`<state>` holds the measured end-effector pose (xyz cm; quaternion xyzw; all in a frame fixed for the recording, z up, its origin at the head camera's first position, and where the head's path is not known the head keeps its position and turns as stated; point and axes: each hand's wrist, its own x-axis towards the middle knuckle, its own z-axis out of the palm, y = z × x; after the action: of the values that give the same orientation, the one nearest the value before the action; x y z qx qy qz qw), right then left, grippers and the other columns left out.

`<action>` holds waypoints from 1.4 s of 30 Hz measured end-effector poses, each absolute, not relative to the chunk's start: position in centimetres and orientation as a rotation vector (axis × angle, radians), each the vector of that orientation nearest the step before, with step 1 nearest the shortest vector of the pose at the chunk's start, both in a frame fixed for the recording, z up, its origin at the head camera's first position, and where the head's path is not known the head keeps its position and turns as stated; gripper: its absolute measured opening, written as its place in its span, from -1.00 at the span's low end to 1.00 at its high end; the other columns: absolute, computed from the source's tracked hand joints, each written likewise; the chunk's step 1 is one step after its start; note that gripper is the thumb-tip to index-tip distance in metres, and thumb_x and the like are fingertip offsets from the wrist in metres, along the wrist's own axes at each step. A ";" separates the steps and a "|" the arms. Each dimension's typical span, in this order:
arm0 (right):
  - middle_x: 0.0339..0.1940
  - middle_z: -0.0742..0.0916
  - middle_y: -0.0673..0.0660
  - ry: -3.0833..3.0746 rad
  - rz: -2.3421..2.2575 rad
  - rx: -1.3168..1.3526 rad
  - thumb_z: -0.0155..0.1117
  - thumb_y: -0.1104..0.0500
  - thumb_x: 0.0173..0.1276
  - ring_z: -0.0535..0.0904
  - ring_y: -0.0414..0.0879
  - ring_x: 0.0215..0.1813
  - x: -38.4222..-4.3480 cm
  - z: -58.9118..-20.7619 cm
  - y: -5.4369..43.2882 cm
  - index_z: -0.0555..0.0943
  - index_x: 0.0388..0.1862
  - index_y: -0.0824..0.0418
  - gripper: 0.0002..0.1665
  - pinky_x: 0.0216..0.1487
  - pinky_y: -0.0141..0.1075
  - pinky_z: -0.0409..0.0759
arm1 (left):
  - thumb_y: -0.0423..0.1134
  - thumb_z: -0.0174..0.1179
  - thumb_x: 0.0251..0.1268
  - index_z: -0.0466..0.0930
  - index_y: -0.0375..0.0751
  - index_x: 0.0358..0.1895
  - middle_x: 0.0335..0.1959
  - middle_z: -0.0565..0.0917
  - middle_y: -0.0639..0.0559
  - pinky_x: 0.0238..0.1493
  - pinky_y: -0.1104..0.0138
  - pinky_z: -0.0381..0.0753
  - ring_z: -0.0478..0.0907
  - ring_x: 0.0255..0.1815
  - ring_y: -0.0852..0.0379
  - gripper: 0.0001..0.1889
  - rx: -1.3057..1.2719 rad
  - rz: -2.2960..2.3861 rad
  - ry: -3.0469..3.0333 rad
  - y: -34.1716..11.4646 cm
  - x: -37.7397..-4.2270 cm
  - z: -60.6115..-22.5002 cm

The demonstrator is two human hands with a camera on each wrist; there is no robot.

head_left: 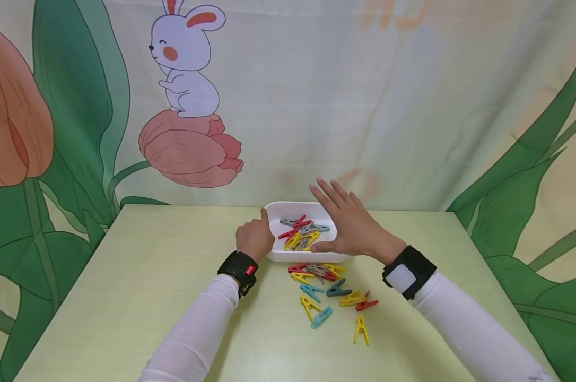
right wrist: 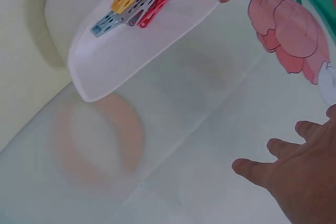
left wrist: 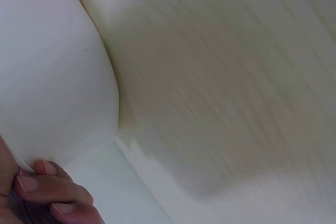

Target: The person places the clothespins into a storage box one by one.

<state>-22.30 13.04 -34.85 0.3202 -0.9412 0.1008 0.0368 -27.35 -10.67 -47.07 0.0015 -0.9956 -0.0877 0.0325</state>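
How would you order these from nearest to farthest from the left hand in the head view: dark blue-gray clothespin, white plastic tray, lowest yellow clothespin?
1. White plastic tray, its left end in the left hand.
2. Dark blue-gray clothespin, in front of the tray.
3. Lowest yellow clothespin, farther toward the camera.

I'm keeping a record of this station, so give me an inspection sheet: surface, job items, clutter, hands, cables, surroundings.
Surface: pale table, faint grain
Job items: white tub holding mixed-colour clothespins; loose clothespins on the table's near side
Clutter: nothing seen besides those loose clothespins
Hands: left hand grips the tub's left end; right hand spread by its right end, holding nothing
Cables: nothing seen
Surroundings: backdrop printed with a rabbit and flowers
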 end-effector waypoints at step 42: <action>0.70 0.27 0.00 -3.008 0.021 1.573 0.49 -0.33 0.22 0.18 0.14 0.68 -10.5 -46.5 14.5 0.13 0.69 -0.29 0.14 0.54 0.32 0.21 | -0.14 0.22 0.43 0.22 -0.28 0.60 -0.48 0.67 -0.14 -0.44 0.17 0.58 0.57 -0.55 -0.03 -0.26 0.031 -0.273 -3.069 -10.6 -27.5 -47.5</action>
<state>-10.47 14.48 -46.53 0.4596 -0.8791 0.0063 -0.1261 -27.46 -10.64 -47.50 0.0101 -0.9956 -0.0886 0.0301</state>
